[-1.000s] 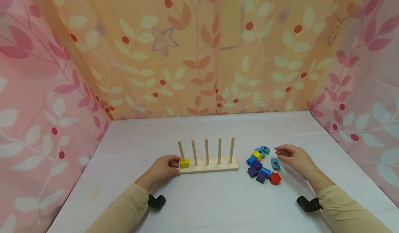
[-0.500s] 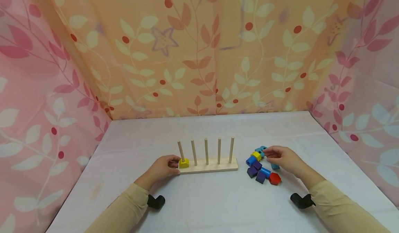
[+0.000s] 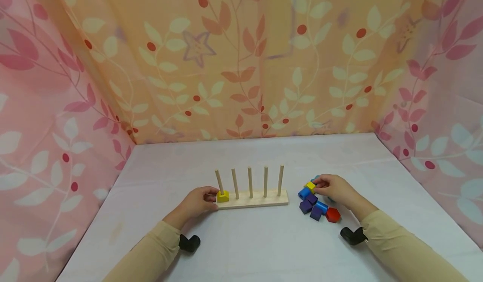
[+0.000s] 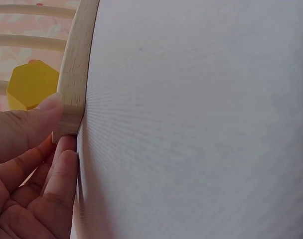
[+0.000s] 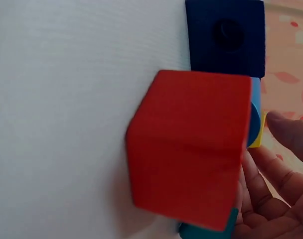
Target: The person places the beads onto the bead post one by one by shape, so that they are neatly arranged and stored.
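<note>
My left hand [image 3: 198,200] grips the left end of a pale wooden peg board [image 3: 256,199] with several upright pegs. In the left wrist view, the thumb [image 4: 46,110] presses on the board's end beside a yellow block [image 4: 33,85], which sits on the leftmost peg. My right hand [image 3: 337,189] reaches over the block pile at the right, its fingertips beside or touching another yellow block [image 3: 310,186]. The right wrist view shows the thumb [image 5: 286,130] and fingers spread apart beyond a red block [image 5: 189,149]. Whether they contact the yellow block is unclear.
Blue blocks [image 3: 304,194] and dark purple blocks [image 3: 306,207] lie bunched with the red block on the white tabletop [image 3: 241,244]. Teal blocks are mostly covered by the right hand. A floral curtain [image 3: 249,63] stands behind the table, with pink cloth at both sides.
My right hand has moved left, from beside a teal block on the right to the yellow block in the pile. The left hand stays on the peg board's end.
</note>
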### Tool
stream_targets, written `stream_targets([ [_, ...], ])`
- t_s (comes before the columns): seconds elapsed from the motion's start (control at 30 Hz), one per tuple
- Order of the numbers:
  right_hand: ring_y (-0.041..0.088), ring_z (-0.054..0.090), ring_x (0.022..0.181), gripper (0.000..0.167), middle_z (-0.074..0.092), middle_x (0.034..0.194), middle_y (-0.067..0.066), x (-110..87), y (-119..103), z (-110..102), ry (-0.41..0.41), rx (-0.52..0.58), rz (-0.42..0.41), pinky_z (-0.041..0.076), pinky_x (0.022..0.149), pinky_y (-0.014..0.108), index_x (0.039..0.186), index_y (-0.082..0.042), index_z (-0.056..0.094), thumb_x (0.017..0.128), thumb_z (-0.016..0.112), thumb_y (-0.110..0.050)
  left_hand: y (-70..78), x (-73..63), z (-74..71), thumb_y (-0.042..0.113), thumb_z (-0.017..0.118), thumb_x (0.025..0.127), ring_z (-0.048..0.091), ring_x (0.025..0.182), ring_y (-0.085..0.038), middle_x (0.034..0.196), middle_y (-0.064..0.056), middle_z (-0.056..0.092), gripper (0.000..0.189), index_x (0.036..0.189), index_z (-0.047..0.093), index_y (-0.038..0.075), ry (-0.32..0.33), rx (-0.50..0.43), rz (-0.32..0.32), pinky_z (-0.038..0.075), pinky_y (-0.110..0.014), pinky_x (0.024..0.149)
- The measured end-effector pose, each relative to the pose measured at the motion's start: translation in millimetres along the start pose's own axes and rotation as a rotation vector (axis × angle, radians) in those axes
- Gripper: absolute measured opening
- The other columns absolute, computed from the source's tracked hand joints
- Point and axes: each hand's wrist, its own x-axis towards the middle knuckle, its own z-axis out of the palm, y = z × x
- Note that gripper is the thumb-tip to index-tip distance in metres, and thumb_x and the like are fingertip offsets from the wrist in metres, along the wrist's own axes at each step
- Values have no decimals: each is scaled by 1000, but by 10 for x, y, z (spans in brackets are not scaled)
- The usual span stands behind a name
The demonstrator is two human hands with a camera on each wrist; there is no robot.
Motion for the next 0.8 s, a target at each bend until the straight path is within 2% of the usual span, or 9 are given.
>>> stream_targets([
  [0.2, 20, 51, 81, 28, 57, 86, 5, 67, -26, 49, 7, -45, -15, 48, 73, 31, 101, -5, 62, 79, 71, -20, 2, 1, -8, 9, 78, 70, 57, 87, -12, 93, 2, 62, 45, 111, 62, 13, -3, 0, -6, 48, -29, 77],
  [0.53, 20, 51, 80, 20, 58, 85, 4, 108, -47, 94, 12, -130, -60, 48, 74, 35, 99, -4, 61, 80, 64, -9, -29, -3, -12, 9, 78, 70, 57, 88, -13, 94, 1, 62, 46, 112, 61, 12, -10, -8, 13, 48, -28, 75],
  [0.67, 21, 51, 80, 21, 58, 87, 5, 105, -41, 70, 49, -136, -63, 48, 75, 36, 99, -4, 62, 79, 64, -10, -38, 7, -16, 9, 77, 71, 57, 89, -13, 95, 1, 62, 46, 113, 61, 12, -11, -11, 10, 48, -28, 76],
  [0.8, 22, 53, 84, 24, 61, 92, 7, 85, -39, 13, 111, -77, -47, 48, 75, 36, 102, -5, 61, 81, 65, -16, -37, 17, -10, 8, 77, 71, 57, 89, -13, 96, 1, 63, 46, 114, 61, 13, -11, 1, 7, 49, -28, 75],
])
